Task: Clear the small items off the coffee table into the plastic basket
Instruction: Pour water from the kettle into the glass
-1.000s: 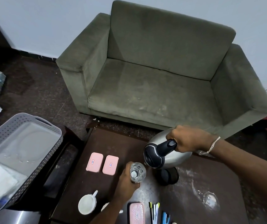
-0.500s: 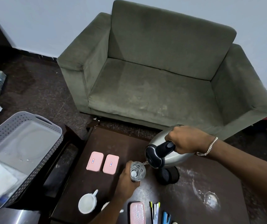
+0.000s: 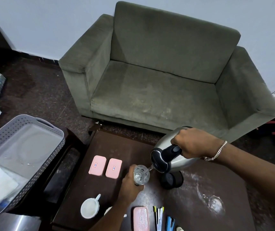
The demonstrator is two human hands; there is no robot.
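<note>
The right hand [image 3: 192, 143] grips the tilted kettle [image 3: 175, 158] by its handle; the left hand [image 3: 130, 185] is closed around the glass [image 3: 141, 174] above the tabletop [image 3: 116, 147]. The glass is fragile and wet; grasp its lower wall

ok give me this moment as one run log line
right hand: tilting kettle | left hand: holding glass upright | water entering glass | basket: no table items added | pink cases: on table

The right hand [image 3: 191, 143], a chain bracelet at its wrist, is clenched around the black handle of a tilted steel kettle [image 3: 178, 157]. The left hand [image 3: 131, 186] wraps a clear drinking glass [image 3: 141, 175].
</note>
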